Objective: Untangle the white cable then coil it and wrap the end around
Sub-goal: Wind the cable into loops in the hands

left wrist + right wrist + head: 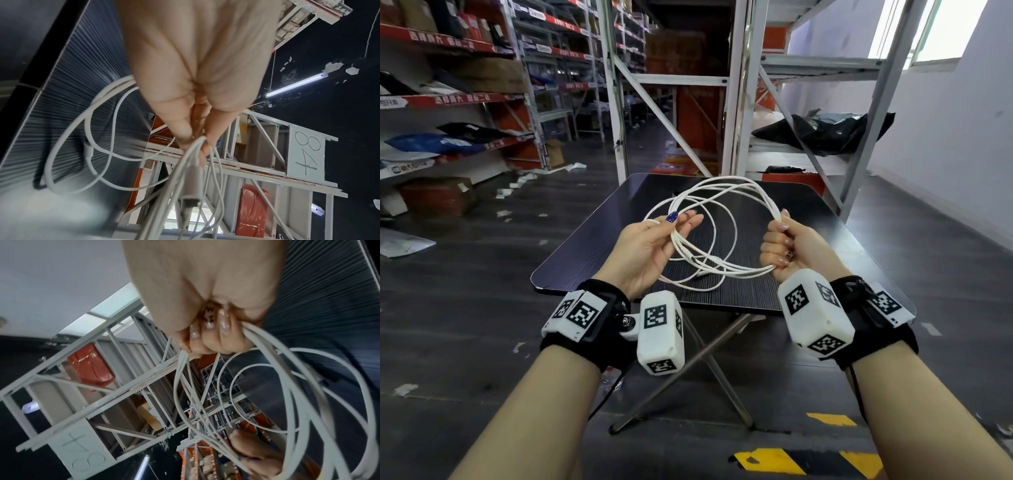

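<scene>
Head view: white cable (717,219) looped at frame centre above table (825,219); right hand (786,245) fists the coil, left hand (650,246) pinches strands; coiling underway; next, prob. wrap the end round.

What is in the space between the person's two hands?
Loops of the white cable span from the left hand to the right hand, above the black table; the head view shows it.

— What sort of place was recorded?
— A warehouse or stockroom. Long metal shelving racks (465,89) loaded with parcels and cardboard boxes (438,200) were seen; paper scraps were strewn on the dark floor (482,274), where yellow-black hazard tape (804,460) was noted.
</scene>
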